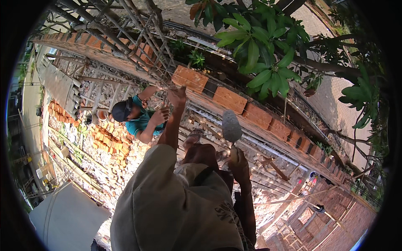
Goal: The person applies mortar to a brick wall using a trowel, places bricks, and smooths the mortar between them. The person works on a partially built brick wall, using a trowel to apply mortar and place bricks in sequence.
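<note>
At left, the brick pile (pixel 109 140) lies near the co-worker (pixel 144 121), presumably staged for easy reach. The left hand (pixel 176 97) is raised beside the brick (pixel 190 78) atop the wall (pixel 279 129); its fingers are partly bent, and whether they grip anything cannot be told. The trowel (pixel 231 126) points forward from the right hand (pixel 239 164), close to the wall in this view. The right fingers are closed around the handle (pixel 233 153), likely to keep the blade steady and clear of the body.
</note>
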The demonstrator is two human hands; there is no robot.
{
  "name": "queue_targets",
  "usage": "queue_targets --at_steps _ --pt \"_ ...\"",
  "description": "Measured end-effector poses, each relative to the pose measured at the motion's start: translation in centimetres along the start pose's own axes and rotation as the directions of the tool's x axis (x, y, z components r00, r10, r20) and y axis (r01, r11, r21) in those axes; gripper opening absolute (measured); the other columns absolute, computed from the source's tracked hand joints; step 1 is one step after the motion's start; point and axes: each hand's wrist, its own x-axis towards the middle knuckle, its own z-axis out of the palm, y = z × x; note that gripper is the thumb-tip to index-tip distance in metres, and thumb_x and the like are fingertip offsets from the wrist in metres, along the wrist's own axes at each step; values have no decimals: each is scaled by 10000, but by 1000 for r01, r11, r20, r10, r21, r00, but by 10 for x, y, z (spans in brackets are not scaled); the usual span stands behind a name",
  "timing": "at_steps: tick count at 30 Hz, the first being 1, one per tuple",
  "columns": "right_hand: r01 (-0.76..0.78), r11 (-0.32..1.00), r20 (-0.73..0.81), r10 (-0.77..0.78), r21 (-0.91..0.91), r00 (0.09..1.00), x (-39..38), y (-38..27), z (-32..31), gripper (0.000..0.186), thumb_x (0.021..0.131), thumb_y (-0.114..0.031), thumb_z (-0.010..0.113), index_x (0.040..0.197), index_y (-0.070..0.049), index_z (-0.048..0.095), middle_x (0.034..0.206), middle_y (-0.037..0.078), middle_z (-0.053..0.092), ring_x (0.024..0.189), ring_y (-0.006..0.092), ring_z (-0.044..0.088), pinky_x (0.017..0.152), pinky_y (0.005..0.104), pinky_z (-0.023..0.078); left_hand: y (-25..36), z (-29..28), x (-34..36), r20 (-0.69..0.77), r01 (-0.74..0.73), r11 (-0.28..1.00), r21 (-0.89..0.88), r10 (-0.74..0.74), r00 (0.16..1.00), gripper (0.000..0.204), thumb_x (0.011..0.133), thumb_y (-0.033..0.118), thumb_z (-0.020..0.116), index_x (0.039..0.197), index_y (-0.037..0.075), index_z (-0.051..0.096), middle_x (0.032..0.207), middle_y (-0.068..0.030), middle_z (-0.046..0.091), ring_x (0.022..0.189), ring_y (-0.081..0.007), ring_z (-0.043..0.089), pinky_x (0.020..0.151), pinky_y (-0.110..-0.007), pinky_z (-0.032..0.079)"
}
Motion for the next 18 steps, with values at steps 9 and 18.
queue_targets --at_steps 9,18 --pt "242 745 107 -226 -621 968 146 -75 65 729 744 -89 675 1360 59 312 969 218 535 838 344 603 697 372 533 -106 56 88 103 -19 912 -409 67 992 396 919 366 557 1066 -1 579 763 -168 632 611 -253 631 599 -420 578" --pt "313 519 43 -466 -795 884 193 -109 108 459 818 -140 570 1232 41 484 919 165 535 764 239 607 613 314 526 -97 41 81 202 -203 914 -350 285 937 360 918 262 553 1133 -27 540 849 -160 651 750 -253 629 656 -445 544"
